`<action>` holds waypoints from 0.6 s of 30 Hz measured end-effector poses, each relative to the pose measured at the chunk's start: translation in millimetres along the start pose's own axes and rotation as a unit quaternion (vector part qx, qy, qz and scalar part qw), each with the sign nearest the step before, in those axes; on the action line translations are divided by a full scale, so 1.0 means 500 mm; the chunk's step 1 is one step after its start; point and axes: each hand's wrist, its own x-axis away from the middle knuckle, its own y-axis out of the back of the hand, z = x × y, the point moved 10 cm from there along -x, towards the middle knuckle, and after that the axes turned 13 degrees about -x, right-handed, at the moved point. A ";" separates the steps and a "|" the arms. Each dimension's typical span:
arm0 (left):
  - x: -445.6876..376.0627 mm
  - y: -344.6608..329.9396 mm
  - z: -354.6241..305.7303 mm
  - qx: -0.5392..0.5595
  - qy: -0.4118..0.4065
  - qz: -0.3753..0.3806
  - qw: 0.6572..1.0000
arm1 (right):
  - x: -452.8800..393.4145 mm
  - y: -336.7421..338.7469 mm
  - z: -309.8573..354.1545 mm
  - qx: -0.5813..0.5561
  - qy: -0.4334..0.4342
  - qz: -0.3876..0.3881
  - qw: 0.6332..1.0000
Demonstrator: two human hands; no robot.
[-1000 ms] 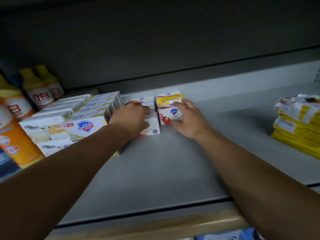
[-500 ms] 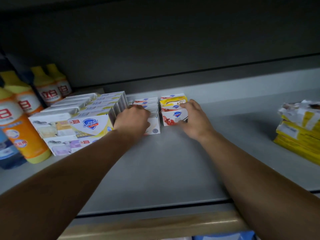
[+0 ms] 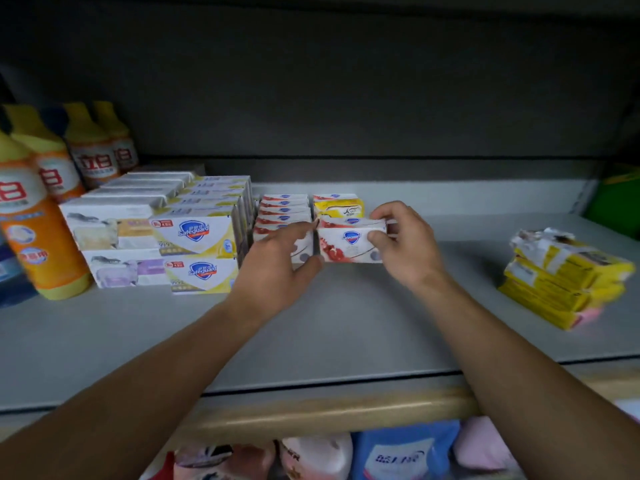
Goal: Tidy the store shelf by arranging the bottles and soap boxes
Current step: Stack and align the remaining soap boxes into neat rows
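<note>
On the grey shelf, my right hand pinches the right end of a white and red soap box at the front of a short row; a yellow soap box stands behind it. My left hand holds the front box of the neighbouring row of red and white soap boxes, thumb below, fingers on top. Further left are stacked Safeguard boxes and white soap packs. Orange bottles with yellow caps stand at the far left.
A stack of yellow soap packs with torn wrapping lies at the right. A green item sits at the back right corner. Bare shelf lies between the hands and the front edge. Pouches fill the shelf below.
Both hands have drawn back a little toward the front and now grip the front boxes of the two rows instead of resting over them. The view has shifted, showing more bottles at left.
</note>
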 end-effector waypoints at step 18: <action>0.082 -0.056 0.084 0.473 0.168 0.149 0.852 | 0.213 -0.098 0.053 -0.167 -0.074 0.091 0.979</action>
